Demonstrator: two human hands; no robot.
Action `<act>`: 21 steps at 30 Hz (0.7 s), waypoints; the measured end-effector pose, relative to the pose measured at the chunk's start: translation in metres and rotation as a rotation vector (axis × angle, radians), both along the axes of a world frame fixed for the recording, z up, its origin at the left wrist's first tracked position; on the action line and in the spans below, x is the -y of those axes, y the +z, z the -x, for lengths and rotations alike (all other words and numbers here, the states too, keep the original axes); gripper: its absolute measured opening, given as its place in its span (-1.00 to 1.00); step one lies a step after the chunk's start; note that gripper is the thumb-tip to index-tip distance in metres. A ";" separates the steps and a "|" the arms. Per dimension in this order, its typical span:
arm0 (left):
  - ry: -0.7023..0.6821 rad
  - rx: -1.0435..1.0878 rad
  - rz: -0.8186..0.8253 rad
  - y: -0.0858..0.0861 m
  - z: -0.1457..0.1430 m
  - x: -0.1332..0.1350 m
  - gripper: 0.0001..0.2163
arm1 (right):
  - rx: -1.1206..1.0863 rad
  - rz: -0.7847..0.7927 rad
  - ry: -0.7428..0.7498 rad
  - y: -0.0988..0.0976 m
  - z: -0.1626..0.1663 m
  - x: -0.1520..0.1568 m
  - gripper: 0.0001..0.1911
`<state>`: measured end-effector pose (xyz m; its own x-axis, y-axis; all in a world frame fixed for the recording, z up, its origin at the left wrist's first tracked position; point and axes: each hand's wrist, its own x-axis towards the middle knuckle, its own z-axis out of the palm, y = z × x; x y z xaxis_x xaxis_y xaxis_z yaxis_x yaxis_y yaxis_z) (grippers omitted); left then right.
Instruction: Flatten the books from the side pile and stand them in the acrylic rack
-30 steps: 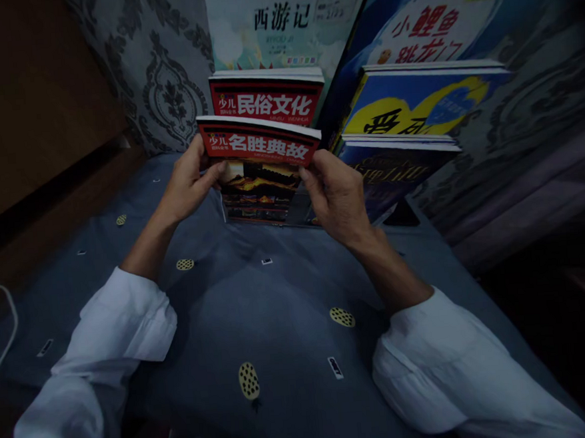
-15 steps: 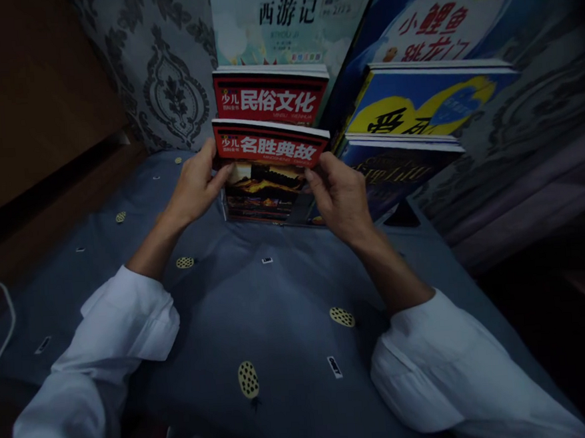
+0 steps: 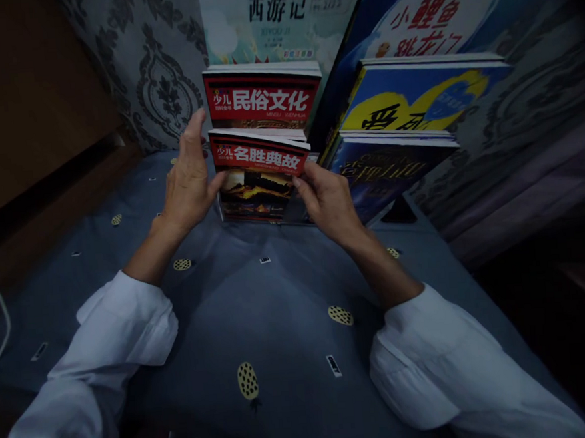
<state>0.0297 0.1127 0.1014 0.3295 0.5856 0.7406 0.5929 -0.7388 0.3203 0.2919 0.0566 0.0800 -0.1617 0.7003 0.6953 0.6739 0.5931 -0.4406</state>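
A red-topped book with a night photo on its cover (image 3: 257, 181) stands upright at the front of a row of books. My right hand (image 3: 328, 196) grips its right edge, thumb on the cover and fingers behind. At its left edge, my left hand (image 3: 187, 176) has its fingers raised and apart, with the thumb tip by the cover. Right behind stands another red book (image 3: 267, 104), and behind that a taller pale green book (image 3: 279, 26). To the right are a dark blue book (image 3: 384, 169) and a blue and yellow book (image 3: 424, 93).
A large blue book (image 3: 423, 16) leans at the back right against the patterned wall covering (image 3: 163, 88). Grey-blue cloth (image 3: 195, 332) with pineapple prints covers the surface. A wooden panel (image 3: 28, 97) stands at left, and a white cable (image 3: 4, 326) lies at the left edge.
The front red-topped book has gone down a little, into line with the others. My left hand has loosened from its left edge and its fingers have lifted. My right hand keeps its grip.
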 end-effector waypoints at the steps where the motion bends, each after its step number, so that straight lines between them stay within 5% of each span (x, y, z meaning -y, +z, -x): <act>1: 0.021 -0.029 -0.009 0.002 -0.001 0.003 -0.22 | 0.002 -0.002 -0.001 0.000 0.000 0.000 -0.74; 7: 0.145 -0.144 -0.045 0.001 -0.008 0.015 -0.43 | 0.046 -0.015 -0.008 0.001 0.002 0.001 -0.84; 12: 0.293 -0.284 -0.016 0.005 -0.009 0.018 -0.37 | 0.012 -0.032 -0.057 0.003 0.007 0.005 -0.90; 17: 0.388 -0.404 0.020 0.013 -0.013 0.025 -0.37 | -0.084 -0.141 -0.129 0.006 0.015 0.009 -0.52; 21: 0.448 -0.467 0.065 0.016 -0.018 0.028 -0.37 | -0.066 -0.138 -0.164 0.005 0.017 0.008 -0.42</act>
<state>0.0473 0.0845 0.1174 0.3214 0.7801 0.5368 0.9270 -0.3750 -0.0101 0.2748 0.0487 0.0853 -0.0047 0.6110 0.7916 0.7390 0.5355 -0.4089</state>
